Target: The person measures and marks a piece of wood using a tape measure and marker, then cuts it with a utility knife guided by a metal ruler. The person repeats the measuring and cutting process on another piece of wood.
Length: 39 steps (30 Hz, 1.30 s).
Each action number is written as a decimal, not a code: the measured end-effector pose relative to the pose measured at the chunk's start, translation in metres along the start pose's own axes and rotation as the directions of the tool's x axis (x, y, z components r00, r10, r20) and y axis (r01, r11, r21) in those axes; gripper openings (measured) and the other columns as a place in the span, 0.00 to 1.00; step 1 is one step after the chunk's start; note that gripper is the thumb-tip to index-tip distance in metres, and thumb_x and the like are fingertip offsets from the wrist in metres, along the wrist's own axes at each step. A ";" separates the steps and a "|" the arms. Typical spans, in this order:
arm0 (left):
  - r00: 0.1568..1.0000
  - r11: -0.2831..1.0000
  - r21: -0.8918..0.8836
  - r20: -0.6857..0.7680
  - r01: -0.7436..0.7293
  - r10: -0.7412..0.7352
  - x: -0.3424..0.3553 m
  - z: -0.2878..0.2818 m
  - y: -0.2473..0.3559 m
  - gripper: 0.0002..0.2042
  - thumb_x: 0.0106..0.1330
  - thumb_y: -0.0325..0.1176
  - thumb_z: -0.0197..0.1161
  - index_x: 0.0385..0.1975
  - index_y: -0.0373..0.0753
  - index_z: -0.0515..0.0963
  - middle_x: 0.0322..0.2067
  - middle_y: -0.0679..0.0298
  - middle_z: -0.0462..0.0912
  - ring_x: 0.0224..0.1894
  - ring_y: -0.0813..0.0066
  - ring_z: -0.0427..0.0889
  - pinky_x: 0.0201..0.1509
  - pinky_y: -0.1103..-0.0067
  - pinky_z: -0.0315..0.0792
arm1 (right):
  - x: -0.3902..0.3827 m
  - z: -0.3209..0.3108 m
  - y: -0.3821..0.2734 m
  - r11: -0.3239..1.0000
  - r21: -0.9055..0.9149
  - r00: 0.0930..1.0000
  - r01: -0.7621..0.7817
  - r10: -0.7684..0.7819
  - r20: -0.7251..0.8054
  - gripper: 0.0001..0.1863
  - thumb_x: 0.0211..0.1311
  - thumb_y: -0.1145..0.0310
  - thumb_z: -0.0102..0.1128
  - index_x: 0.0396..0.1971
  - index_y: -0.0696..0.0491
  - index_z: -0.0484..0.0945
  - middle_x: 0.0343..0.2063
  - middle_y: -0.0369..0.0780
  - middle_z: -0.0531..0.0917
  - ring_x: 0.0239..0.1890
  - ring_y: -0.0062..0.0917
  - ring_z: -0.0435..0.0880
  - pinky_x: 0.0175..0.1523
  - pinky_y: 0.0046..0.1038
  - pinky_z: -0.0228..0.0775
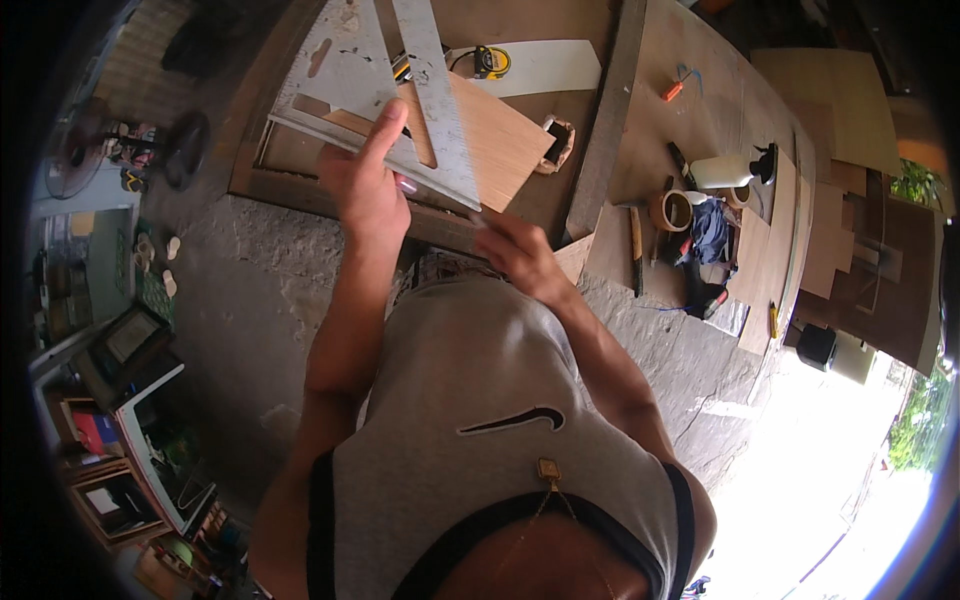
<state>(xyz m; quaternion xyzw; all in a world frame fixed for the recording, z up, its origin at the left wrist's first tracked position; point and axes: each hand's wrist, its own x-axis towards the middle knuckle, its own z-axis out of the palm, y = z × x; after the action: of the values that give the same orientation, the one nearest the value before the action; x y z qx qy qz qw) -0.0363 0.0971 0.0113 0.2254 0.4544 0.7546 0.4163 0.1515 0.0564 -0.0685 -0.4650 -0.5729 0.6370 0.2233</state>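
Note:
My left hand is closed on the edge of a metal triangular square, its thumb resting on the top face. Beneath the square lies a light-brown thin wooden board, its corner sticking out to the right. At the square's near right corner, my right hand has its fingers pinched together around something small, mostly hidden, with a tip against the corner. A yellow and black tape measure sits beyond the board, on a white panel. Right of the board is a small roll with a dark centre.
On the workbench to the right lie a hammer, a tape roll, a white spray bottle, dark cloth and an orange-handled screwdriver. A fan stands at the left.

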 end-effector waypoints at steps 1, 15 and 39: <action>1.000 1.000 0.015 0.003 -0.012 0.012 0.003 -0.001 0.004 0.21 0.56 0.26 0.68 0.50 0.29 0.72 0.46 0.60 0.77 0.48 0.74 0.76 0.50 0.76 0.70 | -0.011 -0.009 0.006 0.999 0.050 0.999 -0.011 0.014 -0.048 0.16 0.68 0.70 0.52 0.51 0.61 0.74 0.31 0.41 0.81 0.27 0.20 0.79 0.31 0.22 0.72; 0.980 0.987 -0.083 0.134 -0.134 0.144 0.007 0.008 0.020 0.21 0.60 0.23 0.63 0.53 0.29 0.69 0.48 0.58 0.76 0.52 0.71 0.75 0.57 0.73 0.67 | -0.015 -0.063 -0.122 0.409 0.437 0.568 0.801 -0.750 -0.339 0.28 0.61 0.64 0.60 0.58 0.61 0.66 0.40 0.49 0.81 0.40 0.36 0.83 0.41 0.32 0.76; 0.959 0.987 -0.094 0.242 -0.128 0.147 0.004 0.025 0.025 0.25 0.61 0.21 0.60 0.59 0.30 0.64 0.55 0.56 0.71 0.57 0.66 0.71 0.62 0.70 0.64 | 0.013 -0.022 -0.162 0.665 -0.098 0.556 0.741 -0.688 -0.467 0.10 0.60 0.70 0.64 0.31 0.57 0.71 0.16 0.34 0.79 0.20 0.09 0.74 0.24 0.16 0.66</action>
<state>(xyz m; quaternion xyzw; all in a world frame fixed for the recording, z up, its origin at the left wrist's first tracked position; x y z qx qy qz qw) -0.0313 0.1071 0.0447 0.3325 0.3525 0.7647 0.4248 0.1237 0.1180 0.0810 -0.3172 -0.6043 0.3902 0.6181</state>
